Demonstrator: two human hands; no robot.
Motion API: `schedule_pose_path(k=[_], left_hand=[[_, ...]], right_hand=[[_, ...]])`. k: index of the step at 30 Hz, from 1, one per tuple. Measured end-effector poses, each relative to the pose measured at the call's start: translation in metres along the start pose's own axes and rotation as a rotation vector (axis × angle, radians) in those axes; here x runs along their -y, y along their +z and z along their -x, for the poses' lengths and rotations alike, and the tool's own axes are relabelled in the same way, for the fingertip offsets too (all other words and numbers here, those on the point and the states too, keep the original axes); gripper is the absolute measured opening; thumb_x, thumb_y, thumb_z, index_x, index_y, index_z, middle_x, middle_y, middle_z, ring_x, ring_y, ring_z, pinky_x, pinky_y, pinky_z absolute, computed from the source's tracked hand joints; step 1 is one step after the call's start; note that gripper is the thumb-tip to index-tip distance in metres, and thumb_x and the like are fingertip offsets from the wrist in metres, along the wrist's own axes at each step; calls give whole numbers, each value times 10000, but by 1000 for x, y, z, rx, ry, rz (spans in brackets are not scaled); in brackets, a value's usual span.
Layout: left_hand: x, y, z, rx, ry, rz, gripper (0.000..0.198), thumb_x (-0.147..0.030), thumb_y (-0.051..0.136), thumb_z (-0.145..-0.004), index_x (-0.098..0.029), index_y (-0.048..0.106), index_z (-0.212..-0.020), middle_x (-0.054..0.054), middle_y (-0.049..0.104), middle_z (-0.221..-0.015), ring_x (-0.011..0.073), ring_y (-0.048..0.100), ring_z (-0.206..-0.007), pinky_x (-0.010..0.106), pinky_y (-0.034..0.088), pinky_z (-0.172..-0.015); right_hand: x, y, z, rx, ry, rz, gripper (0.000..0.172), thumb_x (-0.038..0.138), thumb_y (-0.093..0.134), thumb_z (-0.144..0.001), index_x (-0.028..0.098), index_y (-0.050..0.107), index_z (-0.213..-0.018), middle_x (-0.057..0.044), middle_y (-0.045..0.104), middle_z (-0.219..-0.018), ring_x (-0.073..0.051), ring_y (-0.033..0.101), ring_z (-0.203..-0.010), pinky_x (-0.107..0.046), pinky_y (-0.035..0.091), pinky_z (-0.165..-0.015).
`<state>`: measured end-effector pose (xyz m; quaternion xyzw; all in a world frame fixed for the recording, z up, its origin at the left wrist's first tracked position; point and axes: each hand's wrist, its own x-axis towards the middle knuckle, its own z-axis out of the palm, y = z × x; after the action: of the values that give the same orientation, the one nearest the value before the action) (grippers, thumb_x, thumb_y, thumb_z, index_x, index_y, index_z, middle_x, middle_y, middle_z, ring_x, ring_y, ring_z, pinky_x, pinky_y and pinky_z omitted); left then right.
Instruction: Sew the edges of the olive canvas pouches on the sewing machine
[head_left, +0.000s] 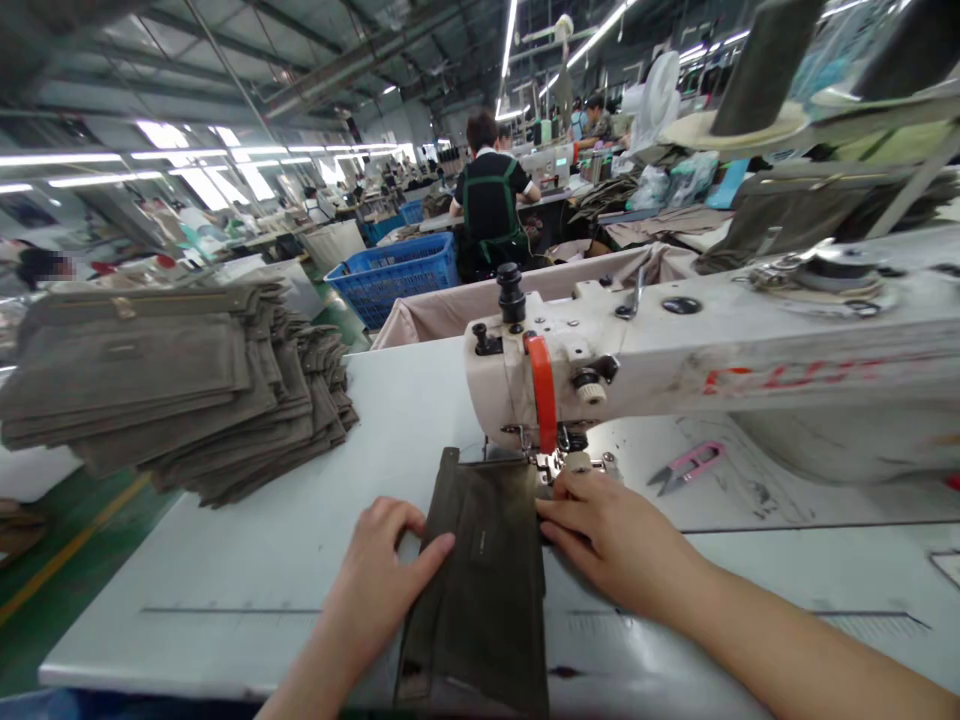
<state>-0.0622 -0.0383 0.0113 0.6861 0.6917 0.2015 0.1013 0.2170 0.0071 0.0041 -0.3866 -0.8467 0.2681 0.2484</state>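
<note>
A dark olive canvas bag panel (491, 560) with a small label lies flat on the sewing table, its far right corner by the presser foot (551, 465) of a white sewing machine (600, 350). My left hand (386, 565) grips the panel's left edge, thumb on top and some fingertips hidden. At the right edge, close to the needle area, my right hand (600, 530) has its fingers bent together on the cloth. Pink-handled thread snips (688, 467) lie on the machine bed, right of my right hand.
A tall stack of similar canvas pieces (172, 380) leans over the table's left side. Behind the table are a cloth-lined bin (442, 305) and a blue plastic basket (401, 275). A person (491, 195) sits further back. Thread cones (765, 70) stand at upper right.
</note>
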Motion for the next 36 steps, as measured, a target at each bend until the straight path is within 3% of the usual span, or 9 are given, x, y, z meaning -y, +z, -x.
schedule_pose_path(k=[5,8,10,12,15,20,25,31,36], left_hand=[[-20,7,0,165,-280,837,352,-371,606,-813,-201,445,-1076,28,651,-883,221,668,-763,375,548,-697],[-27,6,3,354,-265,1085,368,-332,464,-893,-176,431,-1225,80,681,-936,243,688,-790,407,564,-720],[-24,1,12,368,-174,967,361,-343,368,-947,-177,469,-1250,103,684,-963,260,687,-846,419,572,-722],[-21,-6,27,176,-53,655,401,-381,409,-950,-198,458,-1304,123,655,-1090,279,664,-955,454,570,-782],[-28,-15,51,-143,270,84,492,-344,589,-872,-221,468,-1333,139,504,-1349,328,519,-1208,538,478,-968],[-61,7,77,70,849,-127,345,-206,475,-932,-139,543,-1263,121,621,-1196,266,589,-1064,408,547,-890],[-65,34,80,125,795,-13,249,-187,448,-965,-139,596,-1159,92,649,-1006,230,591,-882,394,550,-782],[-65,30,75,147,737,91,223,-117,480,-944,-173,621,-1109,67,629,-955,202,561,-851,346,513,-753],[-74,18,76,-105,579,245,199,-64,506,-924,-168,641,-1027,50,633,-960,168,576,-908,291,480,-827]], right_hand=[[32,20,6,-106,315,-595,178,244,499,-891,205,526,-1063,-27,595,-866,-173,596,-760,-293,493,-669],[48,38,14,-156,418,-738,154,300,408,-922,218,410,-1053,24,548,-792,-115,534,-551,-216,437,-473],[56,47,24,-152,467,-809,127,332,399,-923,226,399,-992,56,505,-725,-94,465,-448,-192,362,-381],[62,53,39,-101,493,-814,110,330,423,-912,232,417,-960,81,469,-655,-81,391,-364,-188,290,-330],[65,55,66,-50,438,-552,142,238,471,-890,240,488,-1030,63,533,-678,-108,519,-474,-208,392,-452],[59,52,100,-24,198,-49,274,128,563,-843,244,579,-1090,-21,648,-908,-214,611,-818,-322,480,-713],[46,59,109,-238,-34,147,141,132,492,-918,192,617,-946,-49,593,-851,-215,520,-770,-344,446,-690],[41,67,109,-420,-183,197,135,141,504,-934,158,637,-937,-51,608,-812,-188,475,-705,-325,397,-649],[37,66,109,-429,-277,226,134,101,546,-903,130,641,-992,-60,633,-828,-179,463,-690,-319,366,-617]])
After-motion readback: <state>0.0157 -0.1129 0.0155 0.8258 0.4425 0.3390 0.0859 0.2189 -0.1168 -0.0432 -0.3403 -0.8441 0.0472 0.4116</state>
